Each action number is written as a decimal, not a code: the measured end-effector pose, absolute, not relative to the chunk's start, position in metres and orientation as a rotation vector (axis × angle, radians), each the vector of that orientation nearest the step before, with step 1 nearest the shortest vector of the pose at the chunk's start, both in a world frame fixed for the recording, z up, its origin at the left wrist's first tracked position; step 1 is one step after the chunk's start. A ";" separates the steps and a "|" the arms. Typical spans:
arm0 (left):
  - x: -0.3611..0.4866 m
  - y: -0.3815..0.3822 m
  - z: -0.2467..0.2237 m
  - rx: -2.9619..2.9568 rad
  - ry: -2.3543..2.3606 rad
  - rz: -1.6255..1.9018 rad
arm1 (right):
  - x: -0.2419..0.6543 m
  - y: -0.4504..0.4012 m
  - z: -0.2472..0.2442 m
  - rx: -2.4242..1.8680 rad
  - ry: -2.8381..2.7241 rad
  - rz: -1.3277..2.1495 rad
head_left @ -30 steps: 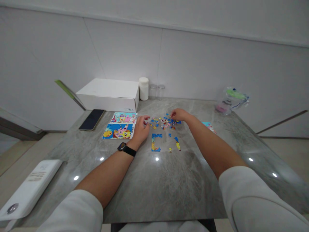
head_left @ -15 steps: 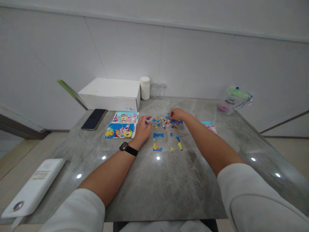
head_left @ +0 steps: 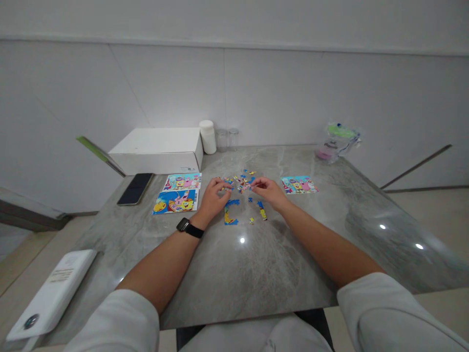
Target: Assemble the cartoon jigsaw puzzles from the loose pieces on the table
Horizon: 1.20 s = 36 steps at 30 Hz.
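A loose pile of small jigsaw puzzle pieces (head_left: 242, 183) lies on the grey marbled table between my hands. At the pile's left edge is my left hand (head_left: 216, 196), palm down, its fingers curved and apart. My right hand (head_left: 269, 190) reaches in from the right, thumb and forefinger pinched together at the pieces; what sits between the tips is too small to make out. Just nearer to me lies a joined C-shaped corner section (head_left: 227, 214), blue and yellow. Right of it are a joined strip (head_left: 262, 210), a single blue piece (head_left: 250, 200) and a single yellow piece (head_left: 251, 221).
Picture cards (head_left: 176, 201) lie left of my left hand beside a phone (head_left: 135, 189). Another picture card (head_left: 299, 185) is at right. A white box (head_left: 157, 149), white bottle (head_left: 208, 138), glasses (head_left: 233, 140) and plastic bag (head_left: 337, 143) line the back. A white device (head_left: 54, 293) sits front left.
My right hand has drawn back toward me from deeper in the pile, uncovering the right picture card. My left hand stays beside the pieces. The head view has shifted slightly.
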State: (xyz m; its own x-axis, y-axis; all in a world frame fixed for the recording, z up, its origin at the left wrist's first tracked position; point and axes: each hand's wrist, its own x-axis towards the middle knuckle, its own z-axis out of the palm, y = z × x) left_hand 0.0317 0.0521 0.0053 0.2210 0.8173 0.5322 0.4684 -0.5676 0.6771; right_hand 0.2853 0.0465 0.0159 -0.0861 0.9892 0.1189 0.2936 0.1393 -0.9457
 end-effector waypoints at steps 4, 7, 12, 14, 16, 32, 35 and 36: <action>0.040 0.043 0.008 2.117 1.094 1.186 | 0.279 0.035 0.007 -1.242 -1.497 1.006; 0.045 0.037 0.010 2.108 1.068 1.132 | 0.276 0.034 0.002 -1.155 -1.507 1.085; 0.050 0.030 0.012 2.094 1.101 1.066 | 0.270 0.032 -0.002 -1.083 -1.502 1.144; 0.051 0.029 0.012 2.089 1.105 1.063 | 0.267 0.030 -0.004 -1.069 -1.510 1.149; 0.052 0.030 0.011 2.090 1.085 1.067 | 0.265 0.028 -0.005 -1.064 -1.525 1.145; 0.051 0.031 0.010 2.005 1.097 1.032 | 0.273 0.017 0.007 -0.982 -2.065 0.383; 0.051 0.031 0.010 2.016 1.069 1.016 | 0.273 0.019 0.006 -0.965 -2.110 0.329; 0.051 0.031 0.010 2.026 1.063 1.012 | 0.274 0.019 0.005 -0.966 -2.113 0.318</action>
State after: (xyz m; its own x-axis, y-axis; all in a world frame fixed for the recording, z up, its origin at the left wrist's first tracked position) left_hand 0.0507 0.0314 0.0100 0.3798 0.8616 0.3368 0.3782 -0.4769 0.7935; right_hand 0.2736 0.0194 0.0054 -0.4108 0.7278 0.5492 0.5336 0.6803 -0.5025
